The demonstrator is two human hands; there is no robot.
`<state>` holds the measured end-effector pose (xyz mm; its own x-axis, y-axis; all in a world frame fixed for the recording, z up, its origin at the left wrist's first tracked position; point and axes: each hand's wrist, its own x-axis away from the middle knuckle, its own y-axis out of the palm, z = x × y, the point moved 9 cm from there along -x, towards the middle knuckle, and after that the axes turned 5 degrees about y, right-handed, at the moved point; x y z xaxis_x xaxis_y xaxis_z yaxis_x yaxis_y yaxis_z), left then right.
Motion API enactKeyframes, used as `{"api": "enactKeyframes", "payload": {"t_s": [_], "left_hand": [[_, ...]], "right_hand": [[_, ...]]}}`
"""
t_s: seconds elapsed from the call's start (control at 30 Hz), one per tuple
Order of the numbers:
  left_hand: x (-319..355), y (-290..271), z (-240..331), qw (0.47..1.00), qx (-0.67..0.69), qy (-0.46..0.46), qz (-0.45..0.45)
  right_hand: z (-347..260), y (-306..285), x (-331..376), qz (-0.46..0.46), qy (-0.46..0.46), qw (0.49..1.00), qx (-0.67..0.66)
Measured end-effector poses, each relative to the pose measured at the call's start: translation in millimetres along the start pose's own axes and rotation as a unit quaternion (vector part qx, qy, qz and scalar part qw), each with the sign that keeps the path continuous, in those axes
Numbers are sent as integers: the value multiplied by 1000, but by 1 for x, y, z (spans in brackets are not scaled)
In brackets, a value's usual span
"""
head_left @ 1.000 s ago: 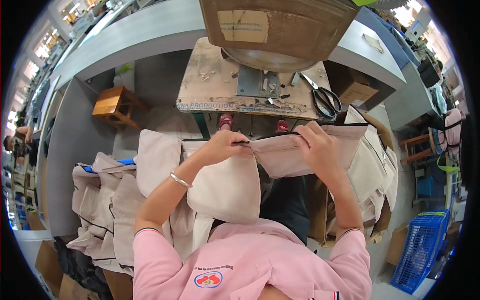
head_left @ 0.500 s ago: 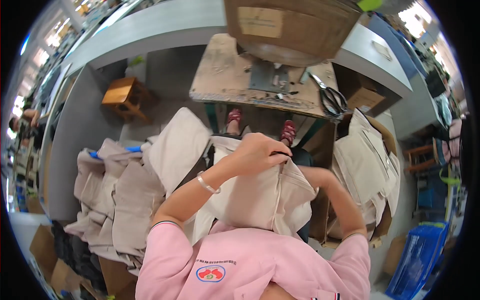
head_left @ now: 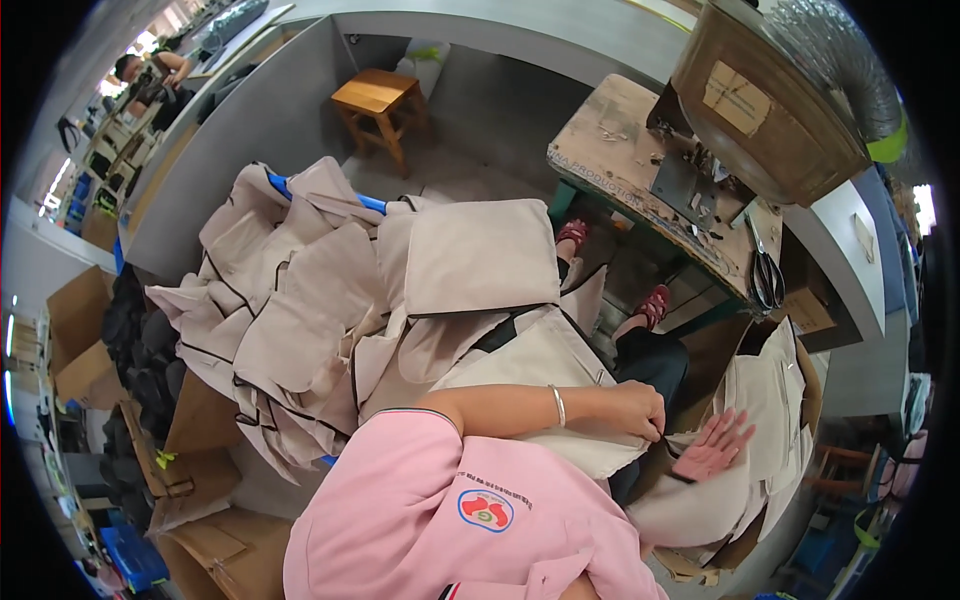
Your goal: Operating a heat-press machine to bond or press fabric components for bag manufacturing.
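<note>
My left hand (head_left: 635,410), with a silver bangle at the wrist, is closed at the right end of a beige fabric piece (head_left: 540,375) with black trim, lying across my lap. A bit of dark edging shows at its fingertips. Just to the right, my right hand (head_left: 715,447) is open, fingers spread and palm showing. Another beige fabric panel (head_left: 695,510) covers my right forearm. Beyond it, a stack of beige pieces (head_left: 765,405) stands in a cardboard box (head_left: 812,385). A flat beige panel with a black lower edge (head_left: 483,257) lies ahead of my left arm.
A heap of beige pieces (head_left: 310,300) spreads on my left, over something blue. A worn wooden worktable (head_left: 610,130) bears scissors (head_left: 767,275) and a metal plate under a large brown box (head_left: 765,110). A wooden stool (head_left: 378,95) stands farther back; cartons (head_left: 230,550) are at lower left.
The view has swung left. My hands have moved rightward from the fabric piece in front of me, toward the box of stacked pieces. My right hand, hidden before, now shows with spread fingers.
</note>
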<state>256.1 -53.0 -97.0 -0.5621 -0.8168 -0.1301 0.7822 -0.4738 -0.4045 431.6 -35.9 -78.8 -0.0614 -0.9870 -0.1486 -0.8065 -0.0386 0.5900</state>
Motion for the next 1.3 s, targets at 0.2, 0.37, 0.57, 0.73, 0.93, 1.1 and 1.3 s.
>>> {"api": "enactKeyframes", "payload": {"t_s": [0.2, 0.37, 0.57, 0.73, 0.93, 1.1, 1.3], "left_hand": [[13, -61, 47, 994, -5, 80, 77], [10, -134, 51, 995, 12, 50, 83], [-1, -209, 50, 994, -57, 9, 94], [-29, -261, 35, 989, -47, -43, 136], [-49, -298, 10, 986, -19, -76, 145], [-62, -316, -11, 984, 3, -118, 136], [-70, -330, -20, 950, 200, -86, 224]], "right_hand": [[-4, 63, 14, -241, 119, 753, 601], [2, 112, -6, -246, 58, 742, 621], [5, 178, -95, -386, -31, 703, 596], [2, 216, -162, -409, -46, 641, 648], [25, 232, -212, -467, 46, 654, 593], [44, 233, -248, -474, 106, 681, 548], [64, 228, -275, -457, 145, 742, 468]]}}
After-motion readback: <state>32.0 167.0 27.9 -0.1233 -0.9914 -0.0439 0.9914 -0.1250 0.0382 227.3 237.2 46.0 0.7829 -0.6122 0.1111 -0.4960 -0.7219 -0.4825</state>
